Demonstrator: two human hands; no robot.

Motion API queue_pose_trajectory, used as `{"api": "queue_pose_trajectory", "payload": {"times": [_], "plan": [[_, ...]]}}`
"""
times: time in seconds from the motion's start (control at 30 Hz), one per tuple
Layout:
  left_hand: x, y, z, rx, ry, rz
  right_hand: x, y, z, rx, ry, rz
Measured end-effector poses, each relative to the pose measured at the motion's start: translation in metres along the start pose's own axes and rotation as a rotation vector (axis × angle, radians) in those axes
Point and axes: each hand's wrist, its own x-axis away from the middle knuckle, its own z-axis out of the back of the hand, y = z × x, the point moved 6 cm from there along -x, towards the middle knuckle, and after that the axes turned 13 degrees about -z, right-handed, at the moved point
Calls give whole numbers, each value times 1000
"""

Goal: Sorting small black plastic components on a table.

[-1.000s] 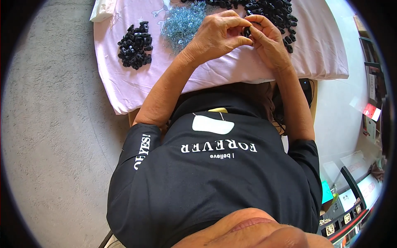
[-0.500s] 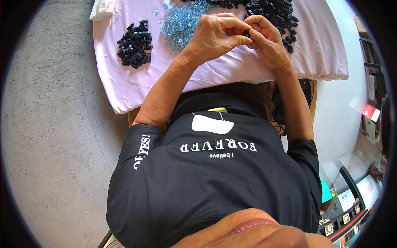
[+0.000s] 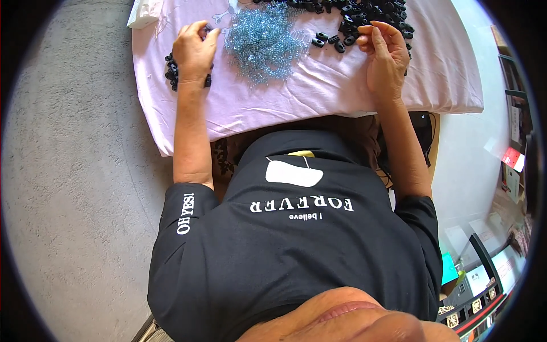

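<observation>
My left hand (image 3: 195,54) is over a small pile of black plastic pieces (image 3: 171,73) at the table's left, covering most of it. Its thumb and forefinger are apart, and dark pieces show between them. At the near edge of a larger heap of black oval plastic pieces with holes (image 3: 373,12), my right hand (image 3: 388,60) has its fingers bent inward. Anything between its fingertips is too small to make out. Between the hands lies a mound of shiny, pale blue, see-through bits (image 3: 265,45), like tiny coils or beads. Several loose black pieces (image 3: 339,47) lie left of my right fingertips.
A pale pink cloth (image 3: 285,105) with a printed pattern covers the table, hanging over its near edge. A white box (image 3: 145,12) stands at the far left corner. Boxes and a dark rack (image 3: 484,256) line the right side; grey floor (image 3: 74,142) lies left.
My hands have parted. The left has swung across to the small pile at the left and spread its fingers. The right has moved slightly right, to the black heap's near edge.
</observation>
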Motion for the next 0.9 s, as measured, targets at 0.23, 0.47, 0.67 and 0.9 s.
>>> {"api": "queue_pose_trajectory", "payload": {"times": [0.23, 0.47, 0.67, 0.9], "plan": [[5, -12, -2, -38, 44, -21, 10, -7, -12, 340, 141, 88], [-19, 120, -22, 572, 43, -295, 13, -4, -26, 546, 45, 136], [-44, 167, -59, 555, -59, -355, 15, -2, -36, 507, -129, 153], [-52, 181, -64, 388, -63, -378, 18, -5, -42, 574, -156, 177]]}}
